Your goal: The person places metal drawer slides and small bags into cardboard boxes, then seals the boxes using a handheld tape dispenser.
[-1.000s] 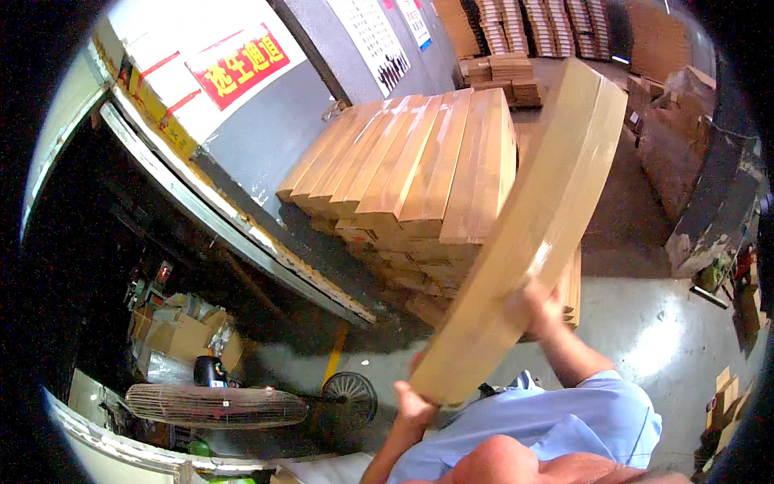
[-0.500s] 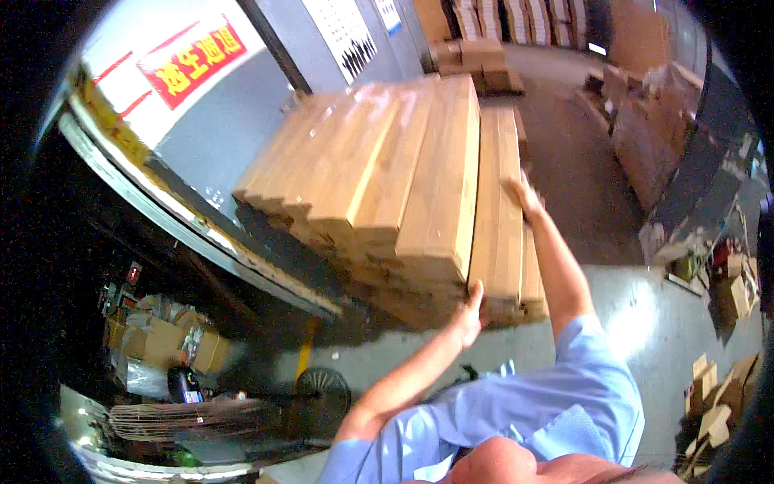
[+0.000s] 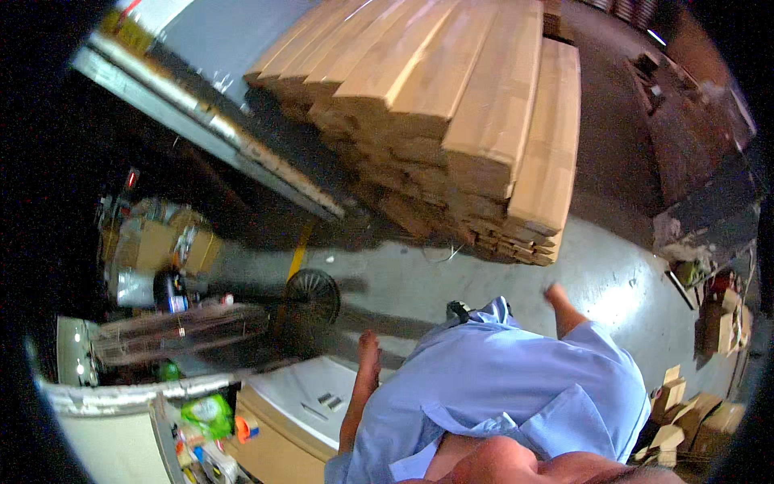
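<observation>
Long brown cardboard boxes lie side by side in a layered stack ahead of me. At its right side, one long box sits a little lower than its neighbour. My right hand hangs apart from the stack, just beyond the near end of that box. Down at my left side is my left hand, well away from the boxes and near a white panel. Neither hand touches a box. Both hands are small and blurred, so how their fingers lie is not clear.
A wheel-shaped black stand is on the grey floor at left, near a bundle of long strips. A metal-edged frame runs beside the stack. Opened cartons lie at lower right; a green bag sits at lower left.
Both hands have let go of the long box at the stack's right side and dropped back toward my body. The view has tilted down, so the stack appears higher.
</observation>
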`<state>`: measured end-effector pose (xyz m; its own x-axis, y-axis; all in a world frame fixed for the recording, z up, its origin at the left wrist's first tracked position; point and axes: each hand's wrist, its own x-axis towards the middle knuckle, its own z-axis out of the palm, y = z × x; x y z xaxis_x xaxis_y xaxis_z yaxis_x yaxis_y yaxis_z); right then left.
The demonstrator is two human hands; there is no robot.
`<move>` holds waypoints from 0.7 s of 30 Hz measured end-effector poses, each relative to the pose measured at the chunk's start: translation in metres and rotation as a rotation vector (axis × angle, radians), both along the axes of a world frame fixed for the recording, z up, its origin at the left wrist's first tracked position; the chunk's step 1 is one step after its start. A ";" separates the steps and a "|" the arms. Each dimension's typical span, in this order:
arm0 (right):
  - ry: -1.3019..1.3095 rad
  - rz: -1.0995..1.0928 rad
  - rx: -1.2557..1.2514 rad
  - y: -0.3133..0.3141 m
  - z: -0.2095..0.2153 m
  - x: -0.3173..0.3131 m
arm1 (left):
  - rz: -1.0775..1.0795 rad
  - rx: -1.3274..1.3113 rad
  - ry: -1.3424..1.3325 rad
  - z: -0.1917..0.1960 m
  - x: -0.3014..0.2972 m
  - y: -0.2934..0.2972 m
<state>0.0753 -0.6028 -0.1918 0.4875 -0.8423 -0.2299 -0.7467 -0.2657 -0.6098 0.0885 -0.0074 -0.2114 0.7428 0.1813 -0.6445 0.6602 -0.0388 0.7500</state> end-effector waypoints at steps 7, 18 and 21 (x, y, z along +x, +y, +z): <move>0.471 0.715 0.261 0.080 -0.093 -0.030 | 0.598 0.047 0.257 0.053 -0.174 0.070; 0.233 1.722 0.181 0.372 -0.147 0.217 | 0.913 0.949 0.311 0.105 -0.383 0.113; -0.096 2.065 0.184 0.477 -0.177 0.213 | 1.263 0.764 0.483 0.137 -0.403 0.119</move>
<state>0.2885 -0.1258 -0.3687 0.4877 0.8600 -0.1504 0.5305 -0.4287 -0.7313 -0.3149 0.1112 -0.0746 -0.3846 0.8926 -0.2353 0.7220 0.4497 0.5258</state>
